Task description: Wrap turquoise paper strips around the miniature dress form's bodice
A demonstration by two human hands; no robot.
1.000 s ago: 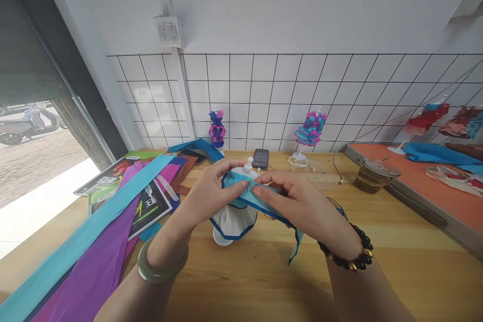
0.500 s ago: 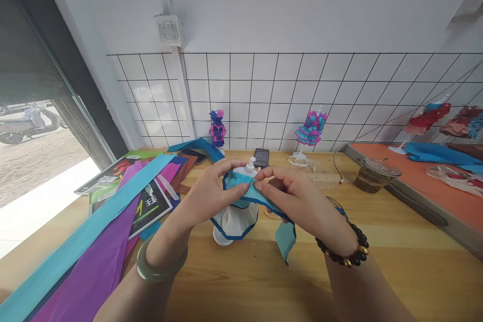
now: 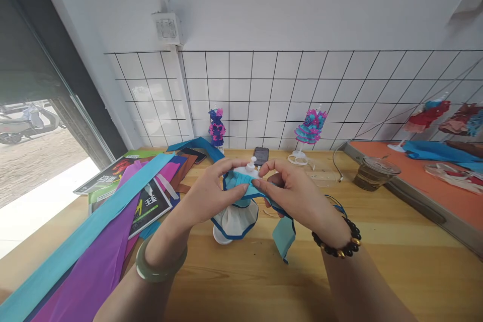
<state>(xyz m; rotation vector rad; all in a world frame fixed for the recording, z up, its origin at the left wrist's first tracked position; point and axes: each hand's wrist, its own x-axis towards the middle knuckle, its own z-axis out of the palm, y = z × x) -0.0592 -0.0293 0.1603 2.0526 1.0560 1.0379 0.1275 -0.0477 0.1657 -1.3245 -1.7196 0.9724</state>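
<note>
A miniature dress form with a white neck leans in front of me, its round white base low on the left. It wears a white skirt edged in dark blue. Around its upper part lies a light blue strip with dark blue trim, gathered into folds, its loose end hanging below my right hand. My left hand is closed around the form, thumb pressing the folds. My right hand pinches the strip at the form's front between thumb and fingers; some fingertips are hidden.
Cloth or paper strips and magazines cover the left side. A phone and two small dressed forms, one purple, one turquoise-pink, stand along the wall. At right are a lidded cup and an orange board.
My right hand has shifted slightly with the strip, and its hanging end has swung a little left. My left hand keeps its hold on the dress form.
</note>
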